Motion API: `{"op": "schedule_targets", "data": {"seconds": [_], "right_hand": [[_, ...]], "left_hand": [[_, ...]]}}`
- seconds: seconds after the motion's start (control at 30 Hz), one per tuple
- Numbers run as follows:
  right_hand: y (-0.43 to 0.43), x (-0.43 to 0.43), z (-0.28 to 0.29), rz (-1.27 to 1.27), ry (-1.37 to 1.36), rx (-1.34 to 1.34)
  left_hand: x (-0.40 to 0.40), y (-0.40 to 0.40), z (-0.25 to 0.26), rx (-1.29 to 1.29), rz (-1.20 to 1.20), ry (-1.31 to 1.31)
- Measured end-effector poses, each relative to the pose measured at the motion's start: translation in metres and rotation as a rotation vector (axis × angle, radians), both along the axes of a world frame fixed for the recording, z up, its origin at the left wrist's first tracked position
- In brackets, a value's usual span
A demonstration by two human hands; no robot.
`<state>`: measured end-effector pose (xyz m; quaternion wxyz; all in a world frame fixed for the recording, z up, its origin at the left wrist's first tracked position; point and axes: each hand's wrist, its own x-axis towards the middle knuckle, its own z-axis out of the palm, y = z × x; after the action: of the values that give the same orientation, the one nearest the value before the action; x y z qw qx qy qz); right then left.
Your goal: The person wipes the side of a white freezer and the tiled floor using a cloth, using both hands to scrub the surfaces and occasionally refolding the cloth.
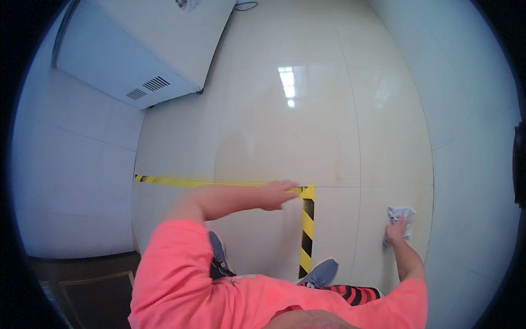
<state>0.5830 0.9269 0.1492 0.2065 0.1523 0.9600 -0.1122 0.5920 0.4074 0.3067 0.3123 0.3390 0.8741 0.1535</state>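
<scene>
My right hand (397, 231) is on a crumpled white cloth (402, 212), which it presses against the tiled floor (263, 156) on the right. The cloth spreads out past my fingertips and below my palm. My left arm reaches across in front of my body, and my left hand (280, 195) is slightly blurred. Its fingers are outstretched and hold nothing. It hovers over yellow-and-black striped floor tape (307, 230), close to the corner where two strips meet; whether it touches the floor I cannot tell.
A white appliance (123, 53) with vent slots stands at the upper left. Tiled walls rise on the left (82, 164) and right (464, 172). At the lower left is a dark brown panelled door (96, 296). My grey shoes (322, 271) are near the tape. A thin cable (246, 7) lies at the top.
</scene>
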Motion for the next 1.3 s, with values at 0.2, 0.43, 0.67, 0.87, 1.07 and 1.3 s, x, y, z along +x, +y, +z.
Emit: {"op": "schedule_targets", "data": {"seconds": [0.2,0.43,0.67,0.87,1.07,1.3], "right_hand": [[-0.213,-0.02,0.022,0.338,0.003,0.043],[-0.456,0.008,-0.035,0.723,0.291,-0.267],[-0.619,0.001,-0.019,0.55,-0.107,-1.049],[-0.476,0.04,0.024,0.24,0.44,-0.34],[-0.42,0.149,0.042,0.576,0.067,-0.109],[-0.456,0.125,0.043,0.408,-0.164,0.108]], "left_hand": [[0.066,-0.177,0.049,-0.149,0.31,0.106],[0.099,-0.22,-0.029,0.127,0.759,0.154],[0.101,-0.238,-0.081,0.08,0.885,0.181],[0.08,-0.217,-0.081,0.068,0.694,0.232],[0.038,-0.192,-0.134,0.118,0.319,0.471],[0.031,-0.354,-0.086,-0.439,1.048,0.324]]}}
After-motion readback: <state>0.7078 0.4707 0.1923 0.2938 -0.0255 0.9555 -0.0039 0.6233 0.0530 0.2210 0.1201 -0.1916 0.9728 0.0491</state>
